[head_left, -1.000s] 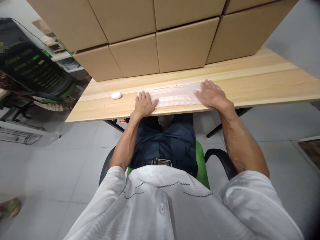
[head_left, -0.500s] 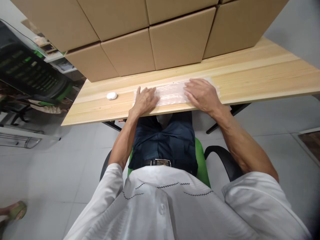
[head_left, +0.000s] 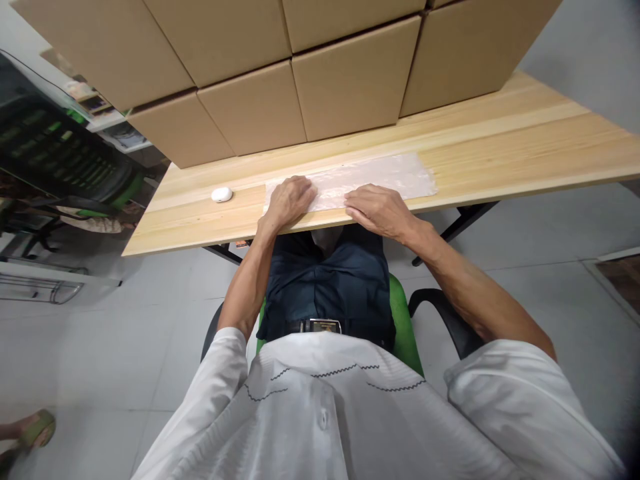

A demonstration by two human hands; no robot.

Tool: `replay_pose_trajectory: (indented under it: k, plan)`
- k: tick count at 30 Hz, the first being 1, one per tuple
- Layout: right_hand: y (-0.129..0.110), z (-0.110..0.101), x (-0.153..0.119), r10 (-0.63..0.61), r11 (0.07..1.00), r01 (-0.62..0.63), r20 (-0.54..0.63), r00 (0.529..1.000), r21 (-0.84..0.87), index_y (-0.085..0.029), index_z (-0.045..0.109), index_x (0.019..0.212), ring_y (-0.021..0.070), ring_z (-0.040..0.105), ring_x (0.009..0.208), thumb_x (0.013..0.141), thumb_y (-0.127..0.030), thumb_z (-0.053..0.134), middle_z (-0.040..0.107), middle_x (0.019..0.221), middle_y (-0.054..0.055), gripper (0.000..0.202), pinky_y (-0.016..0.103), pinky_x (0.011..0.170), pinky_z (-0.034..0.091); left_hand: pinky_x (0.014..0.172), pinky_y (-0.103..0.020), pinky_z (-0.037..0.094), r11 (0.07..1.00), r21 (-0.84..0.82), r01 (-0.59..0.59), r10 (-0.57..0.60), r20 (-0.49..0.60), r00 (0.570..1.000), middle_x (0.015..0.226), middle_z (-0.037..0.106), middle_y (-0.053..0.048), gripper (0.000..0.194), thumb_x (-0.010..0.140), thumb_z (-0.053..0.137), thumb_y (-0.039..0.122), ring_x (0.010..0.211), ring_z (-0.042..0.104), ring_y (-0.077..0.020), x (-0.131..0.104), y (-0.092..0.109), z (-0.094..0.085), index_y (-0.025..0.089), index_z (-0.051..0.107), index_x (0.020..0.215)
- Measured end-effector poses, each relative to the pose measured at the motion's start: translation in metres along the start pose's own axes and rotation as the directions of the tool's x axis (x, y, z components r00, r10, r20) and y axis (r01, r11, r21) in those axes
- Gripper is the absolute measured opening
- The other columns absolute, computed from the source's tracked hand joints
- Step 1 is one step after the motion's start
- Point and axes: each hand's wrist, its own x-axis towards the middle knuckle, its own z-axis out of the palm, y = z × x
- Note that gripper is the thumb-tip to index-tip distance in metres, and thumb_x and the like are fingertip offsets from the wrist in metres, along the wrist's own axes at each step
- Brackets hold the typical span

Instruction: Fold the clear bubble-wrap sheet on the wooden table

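A long, translucent, pinkish plastic sheet or flat bag (head_left: 395, 173) lies crinkled along the front edge of the wooden table. My left hand (head_left: 291, 200) rests on its left end, fingers bent and close together, pressing on the plastic. On the front edge, near the middle of the sheet, lies my right hand (head_left: 377, 208). Its fingers stretch leftward over the plastic, with the thumb nearer the table edge. The right end of the sheet is uncovered. Beneath the palms, the plastic is hidden.
Stacked brown cardboard boxes (head_left: 350, 87) stand along the back of the wooden table (head_left: 520, 147). A small white rounded case (head_left: 222, 194) sits left of my left hand. Dark chairs (head_left: 60, 147) are at the far left. Another person's foot (head_left: 37, 429) shows at lower left.
My right hand has slid left and toward me, from the sheet's right end to its front middle. The left hand stays near the left end, its fingers drawn closer together.
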Motion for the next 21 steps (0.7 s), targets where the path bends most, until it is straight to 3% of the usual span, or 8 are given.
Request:
replay_pose_trajectory:
  k: [7,12,15,18,21]
  plan:
    - [0.002,-0.003,-0.001,0.036,0.999,-0.035,-0.026,0.999,0.036,-0.031,0.092,0.124,0.0383,0.08,0.122,0.121,-0.04,0.049,0.093,0.124,0.01,0.044,0.057,0.113,0.064,0.127,-0.051,0.059,1.0,0.002,0.017,-0.017,0.017,1.0,0.136,0.088,-0.016,0.044,0.123,0.043,0.039,0.137,0.076,-0.034,0.006,0.001,-0.003,0.026,0.084,0.114]
    - [-0.002,-0.004,0.001,0.027,0.999,-0.025,-0.036,0.999,0.045,-0.025,0.092,0.122,0.0405,0.08,0.121,0.123,-0.043,0.043,0.092,0.123,0.015,0.052,0.059,0.112,0.066,0.128,-0.051,0.059,1.0,0.015,0.009,-0.01,0.033,0.999,0.139,0.086,-0.015,0.041,0.122,0.045,0.038,0.142,0.073,-0.0347,0.003,0.002,-0.002,0.026,0.084,0.115]
    - [-0.009,-0.004,0.008,0.032,0.998,-0.03,-0.041,0.999,0.047,-0.024,0.091,0.138,0.0414,0.079,0.138,0.124,-0.044,0.045,0.089,0.146,0.015,0.052,0.061,0.124,0.063,0.132,-0.054,0.057,1.0,0.003,0.026,-0.026,0.014,1.0,0.151,0.083,-0.015,0.039,0.123,0.047,0.039,0.149,0.071,-0.0356,0.0,0.002,-0.001,0.027,0.084,0.123]
    - [-0.014,0.0,0.018,0.049,0.998,-0.048,-0.037,0.998,0.029,-0.019,0.084,0.158,0.0425,0.07,0.159,0.125,-0.043,0.046,0.077,0.173,0.018,0.056,0.064,0.138,0.056,0.136,-0.055,0.055,0.999,-0.002,0.038,-0.038,0.014,0.999,0.156,0.081,-0.015,0.038,0.122,0.049,0.039,0.153,0.07,-0.0366,-0.002,0.002,0.0,0.026,0.084,0.131]
    - [-0.012,0.004,0.026,0.107,0.994,-0.107,-0.019,0.994,-0.006,-0.015,0.075,0.171,0.0469,0.063,0.169,0.125,-0.041,0.047,0.068,0.183,0.021,0.06,0.071,0.142,0.051,0.136,-0.056,0.054,0.999,-0.01,0.038,-0.038,0.023,0.999,0.158,0.08,-0.016,0.038,0.122,0.051,0.04,0.153,0.071,-0.0372,-0.003,0.003,-0.001,0.025,0.084,0.132]
